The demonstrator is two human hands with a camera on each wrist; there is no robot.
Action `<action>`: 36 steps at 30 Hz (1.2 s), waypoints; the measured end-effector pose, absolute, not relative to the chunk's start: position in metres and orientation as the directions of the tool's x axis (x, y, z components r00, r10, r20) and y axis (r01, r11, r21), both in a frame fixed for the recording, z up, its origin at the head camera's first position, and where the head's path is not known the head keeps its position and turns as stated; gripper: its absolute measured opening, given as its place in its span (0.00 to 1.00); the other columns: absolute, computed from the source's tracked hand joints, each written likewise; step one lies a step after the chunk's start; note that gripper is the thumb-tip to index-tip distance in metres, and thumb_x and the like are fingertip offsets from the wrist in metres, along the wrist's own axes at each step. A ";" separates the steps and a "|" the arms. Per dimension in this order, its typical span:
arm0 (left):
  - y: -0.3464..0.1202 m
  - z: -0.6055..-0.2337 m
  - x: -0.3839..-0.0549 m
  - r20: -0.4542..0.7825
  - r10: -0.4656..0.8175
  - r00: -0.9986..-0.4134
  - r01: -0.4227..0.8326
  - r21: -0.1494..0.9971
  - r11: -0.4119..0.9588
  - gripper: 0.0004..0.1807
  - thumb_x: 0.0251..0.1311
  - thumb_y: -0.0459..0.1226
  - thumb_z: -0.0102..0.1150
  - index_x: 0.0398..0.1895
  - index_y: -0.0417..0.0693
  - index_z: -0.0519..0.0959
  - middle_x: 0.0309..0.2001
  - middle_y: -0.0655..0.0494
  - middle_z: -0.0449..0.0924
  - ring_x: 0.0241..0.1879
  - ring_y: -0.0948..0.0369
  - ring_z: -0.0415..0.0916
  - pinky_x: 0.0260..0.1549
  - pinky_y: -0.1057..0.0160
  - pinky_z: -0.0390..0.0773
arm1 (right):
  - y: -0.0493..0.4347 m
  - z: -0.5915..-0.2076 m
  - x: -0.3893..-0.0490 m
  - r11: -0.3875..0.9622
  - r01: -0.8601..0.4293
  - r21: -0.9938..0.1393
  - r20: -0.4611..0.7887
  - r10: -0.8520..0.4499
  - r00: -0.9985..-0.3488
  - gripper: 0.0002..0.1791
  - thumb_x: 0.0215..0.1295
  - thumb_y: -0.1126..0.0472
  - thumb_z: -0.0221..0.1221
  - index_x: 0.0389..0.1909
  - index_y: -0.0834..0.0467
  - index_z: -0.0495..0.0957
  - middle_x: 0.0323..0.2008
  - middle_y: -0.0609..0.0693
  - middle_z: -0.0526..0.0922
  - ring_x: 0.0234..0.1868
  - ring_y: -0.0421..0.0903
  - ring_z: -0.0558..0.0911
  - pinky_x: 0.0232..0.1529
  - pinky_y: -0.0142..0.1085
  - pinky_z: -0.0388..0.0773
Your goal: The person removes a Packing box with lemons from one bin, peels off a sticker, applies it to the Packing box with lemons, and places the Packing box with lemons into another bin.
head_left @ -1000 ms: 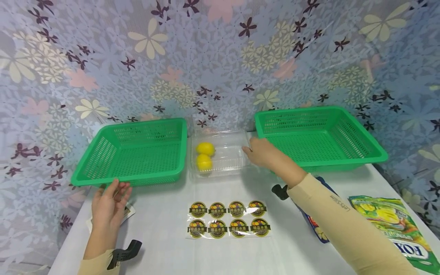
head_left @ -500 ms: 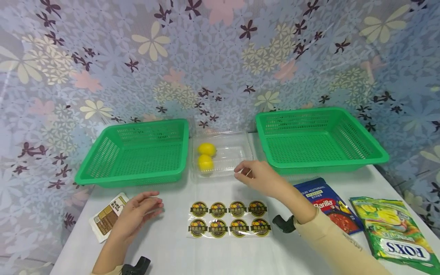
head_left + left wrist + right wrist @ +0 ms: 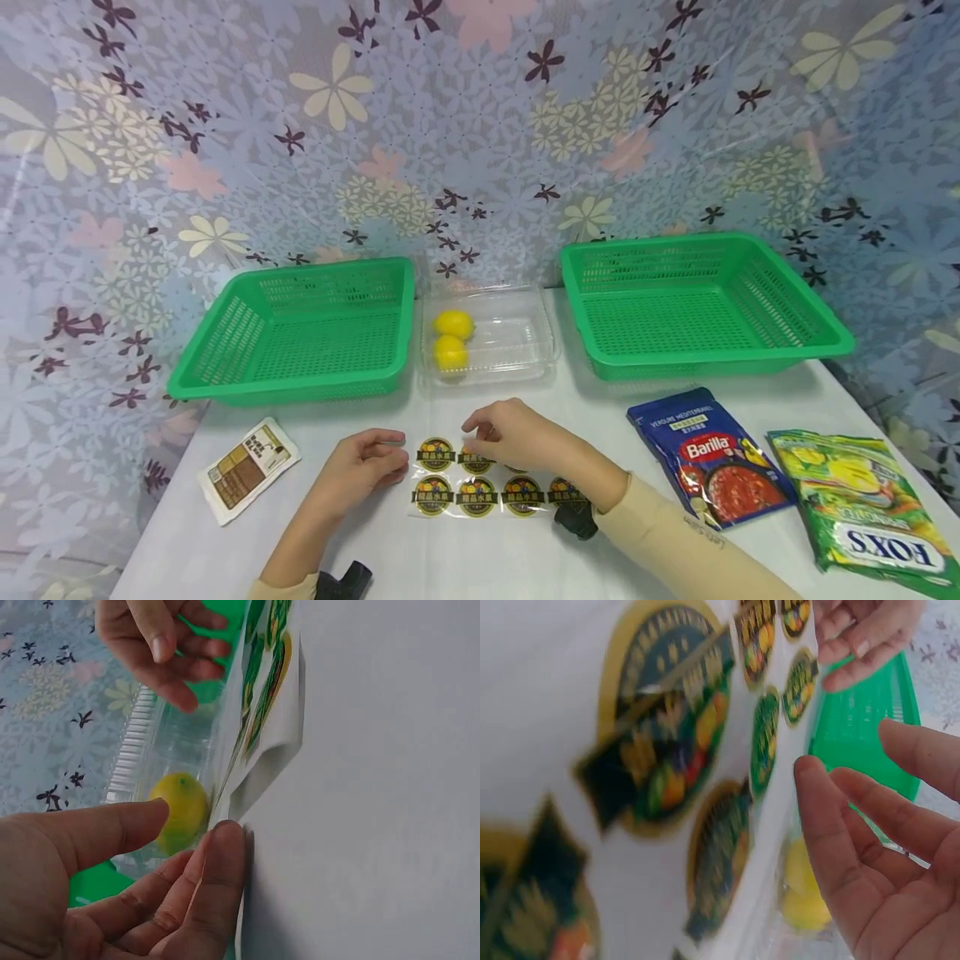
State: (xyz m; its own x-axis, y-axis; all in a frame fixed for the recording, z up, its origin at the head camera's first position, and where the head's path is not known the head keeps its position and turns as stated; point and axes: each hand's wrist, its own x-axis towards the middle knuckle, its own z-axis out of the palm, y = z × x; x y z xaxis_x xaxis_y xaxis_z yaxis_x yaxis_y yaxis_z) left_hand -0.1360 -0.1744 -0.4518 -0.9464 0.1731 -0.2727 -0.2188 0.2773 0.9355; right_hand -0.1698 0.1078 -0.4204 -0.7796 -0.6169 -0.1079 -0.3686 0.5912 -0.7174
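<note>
A sheet of round fruit stickers (image 3: 477,497) lies flat on the white table, marked with black and gold labels. At its left edge is my left hand (image 3: 358,471), thumb and fingers apart with nothing between them. My right hand (image 3: 517,437) hovers over the sheet's far edge and covers some of the upper row. In the right wrist view its fingers (image 3: 825,825) are spread beside the stickers. The left wrist view shows one corner of the sheet curling up near my left fingertips (image 3: 225,844). Behind the sheet, a clear plastic clamshell box (image 3: 513,333) holds two lemons (image 3: 451,354).
Green plastic baskets stand at the back, one on the left (image 3: 300,387) and one on the right (image 3: 712,364). A blue Barilla pouch (image 3: 708,458) and a green Fox's bag (image 3: 862,500) lie at the right. A brown and white packet (image 3: 250,471) lies at the left.
My left hand has left the left basket's front rim and moved right to the sticker sheet. My right hand has come from the clear box's right side to over the sheet.
</note>
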 end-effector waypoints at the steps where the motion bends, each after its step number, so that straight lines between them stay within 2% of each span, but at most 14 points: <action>1: -0.173 -0.453 -0.137 -0.273 0.174 -0.946 -0.219 0.936 0.276 0.23 0.70 0.28 0.65 0.65 0.26 0.77 0.44 0.43 0.88 0.41 0.59 0.89 0.45 0.64 0.92 | 0.106 -0.421 -0.168 0.593 -0.357 -0.722 -0.118 -0.614 -0.781 0.19 0.76 0.57 0.66 0.58 0.66 0.85 0.38 0.50 0.91 0.37 0.38 0.84 0.43 0.34 0.85; 8: -0.167 -0.457 -0.138 -0.274 0.181 -0.945 -0.225 0.941 0.251 0.24 0.69 0.27 0.66 0.66 0.26 0.76 0.40 0.45 0.90 0.39 0.60 0.89 0.44 0.65 0.92 | 0.098 -0.431 -0.163 0.584 -0.313 -0.749 -0.145 -0.605 -0.783 0.20 0.76 0.58 0.66 0.59 0.68 0.84 0.41 0.52 0.92 0.40 0.40 0.87 0.46 0.33 0.87; 15: -0.163 -0.459 -0.138 -0.290 0.185 -0.939 -0.237 0.936 0.262 0.27 0.64 0.27 0.70 0.66 0.29 0.77 0.37 0.49 0.91 0.38 0.61 0.89 0.39 0.65 0.91 | 0.092 -0.438 -0.159 0.586 -0.320 -0.744 -0.107 -0.578 -0.809 0.16 0.77 0.61 0.64 0.58 0.65 0.87 0.46 0.55 0.94 0.31 0.34 0.80 0.40 0.28 0.81; 21: -0.160 -0.464 -0.137 -0.314 0.160 -0.936 -0.267 0.928 0.261 0.28 0.63 0.27 0.71 0.66 0.30 0.77 0.40 0.45 0.92 0.39 0.59 0.89 0.39 0.65 0.91 | 0.088 -0.443 -0.157 0.573 -0.316 -0.756 -0.086 -0.566 -0.820 0.16 0.74 0.62 0.67 0.57 0.67 0.87 0.41 0.55 0.93 0.30 0.33 0.78 0.35 0.27 0.80; 27: -0.161 -0.470 -0.136 -0.339 0.172 -0.925 -0.305 0.932 0.197 0.28 0.64 0.26 0.69 0.67 0.27 0.75 0.45 0.42 0.92 0.38 0.59 0.90 0.39 0.67 0.91 | 0.085 -0.448 -0.154 0.583 -0.285 -0.761 -0.086 -0.525 -0.847 0.16 0.73 0.62 0.68 0.56 0.66 0.87 0.43 0.56 0.93 0.31 0.34 0.79 0.34 0.27 0.80; 36: -0.165 -0.476 -0.136 -0.344 0.252 -0.905 -0.321 0.938 0.130 0.30 0.65 0.26 0.69 0.68 0.25 0.72 0.44 0.47 0.93 0.40 0.60 0.90 0.42 0.65 0.91 | 0.083 -0.450 -0.149 0.607 -0.235 -0.759 -0.118 -0.484 -0.867 0.16 0.71 0.59 0.70 0.56 0.62 0.89 0.40 0.51 0.92 0.29 0.33 0.77 0.32 0.28 0.77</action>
State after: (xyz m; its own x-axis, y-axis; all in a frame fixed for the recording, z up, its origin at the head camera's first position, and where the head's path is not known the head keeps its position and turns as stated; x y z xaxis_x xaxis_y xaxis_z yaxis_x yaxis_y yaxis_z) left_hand -0.1361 -0.1654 -0.4762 -0.9046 0.2520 -0.3439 -0.3205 0.1298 0.9383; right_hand -0.1494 0.0832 -0.4500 -0.8671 -0.4840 -0.1179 -0.2353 0.6066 -0.7594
